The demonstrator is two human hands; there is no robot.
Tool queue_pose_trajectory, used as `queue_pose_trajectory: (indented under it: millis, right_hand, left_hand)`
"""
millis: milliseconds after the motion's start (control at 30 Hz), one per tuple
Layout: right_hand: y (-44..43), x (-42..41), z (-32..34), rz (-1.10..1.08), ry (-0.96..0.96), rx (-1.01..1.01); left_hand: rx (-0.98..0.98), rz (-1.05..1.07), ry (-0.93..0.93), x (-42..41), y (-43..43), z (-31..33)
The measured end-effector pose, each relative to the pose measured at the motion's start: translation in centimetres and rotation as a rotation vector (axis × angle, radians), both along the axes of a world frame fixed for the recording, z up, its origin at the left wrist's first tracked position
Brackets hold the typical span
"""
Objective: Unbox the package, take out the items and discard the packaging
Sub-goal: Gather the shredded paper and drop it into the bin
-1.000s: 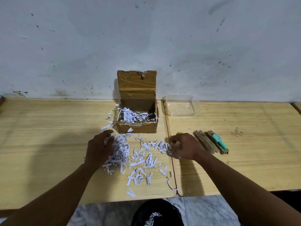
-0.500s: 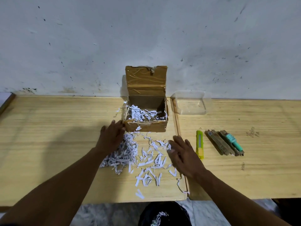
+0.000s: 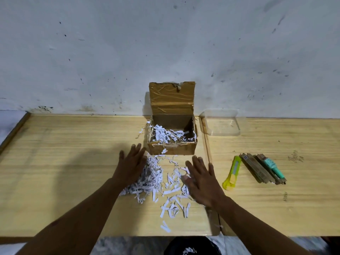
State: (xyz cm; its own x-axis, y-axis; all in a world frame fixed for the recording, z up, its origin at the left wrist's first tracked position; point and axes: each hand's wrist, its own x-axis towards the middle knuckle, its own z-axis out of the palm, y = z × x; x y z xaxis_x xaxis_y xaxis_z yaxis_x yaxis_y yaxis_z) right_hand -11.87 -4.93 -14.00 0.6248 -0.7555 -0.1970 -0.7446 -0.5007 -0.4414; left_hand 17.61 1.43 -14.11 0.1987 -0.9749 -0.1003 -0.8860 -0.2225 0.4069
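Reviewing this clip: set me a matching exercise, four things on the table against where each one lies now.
Things:
1. cardboard box
2. clear plastic lid
3. yellow utility knife
4. paper shreds

Places:
A. between the two hands
B. at the wall, right of the box
C. lid up, against the wall
D. right of the right hand

Pairs: 1-C, 2-B, 3-D, 4-A

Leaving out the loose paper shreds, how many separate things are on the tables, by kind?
Cardboard box: 1
Clear plastic tray: 1
Yellow cutter: 1
Brown packs, one holding a green item: 3
Total: 6
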Motion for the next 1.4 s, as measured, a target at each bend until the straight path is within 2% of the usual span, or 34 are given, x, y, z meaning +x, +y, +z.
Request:
queue_pose_trajectory:
  millis: [133,200,267,333,400,533,600,667,700,800,933,1067,1233,1400]
  right_hand:
    - [1.8,0.2,-0.1,0.168,-0.008,0.005]
    - [1.6,0.0,0.1,0.234,-0.088,0.038]
    - [0.5,-0.1,0.2,0.185,-0.178,0.058]
    - [-0.8,0.0,0.1,0.099,-0.222,0.045]
    - [-1.5,0.7,0.1,0.083,-0.199,0.040]
    - [-0.6,2.5,0.8,0.245,-0.115,0.030]
    - [-0.4,2.5,0.8,0.282,-0.128,0.050]
    - [-0.8,1.8,0.9,0.216,-0.186,0.103]
    - [-1.1,1.3,1.0,0.165,-0.225,0.124]
    - [-1.4,-0.4,1.4,0.073,-0.307,0.120]
    - [-1.1,-1.8,0.9,0.040,-0.274,0.143]
    - [-1.1,-1.9,0.3,0.043,-0.268,0.168]
    - [-0.7,-2.0,0.2,0.044,-0.261,0.173]
    - [0.8,-3.4,0.3,-0.003,-0.264,0.131]
  left_hand:
    - [-0.029,-0.158,0.047,0.5,1.8,-0.1]
    - [-0.082,-0.128,0.065,0.8,2.3,0.3]
    - [-0.150,-0.034,0.079,0.9,2.3,0.7]
    - [-0.156,-0.060,0.075,0.8,2.0,0.8]
    - [-0.092,-0.169,0.051,0.2,1.9,0.6]
    - [-0.050,-0.311,0.003,-0.5,2.1,0.3]
    - [-0.173,-0.218,0.056,-0.1,1.8,1.3]
    - [-0.326,-0.005,0.084,1.2,1.0,1.7]
    - [-0.337,0.080,0.085,2.0,0.5,2.0]
    - [-0.253,0.137,0.090,4.8,-2.4,1.7]
    - [-0.079,-0.017,-0.034,6.4,-6.7,1.0]
    - [0.063,-0.182,-0.178,5.3,-7.2,0.5]
    - [0.012,-0.149,0.017,5.1,-2.3,0.1]
    - [-0.059,-0.005,0.293,3.8,3.6,-0.2]
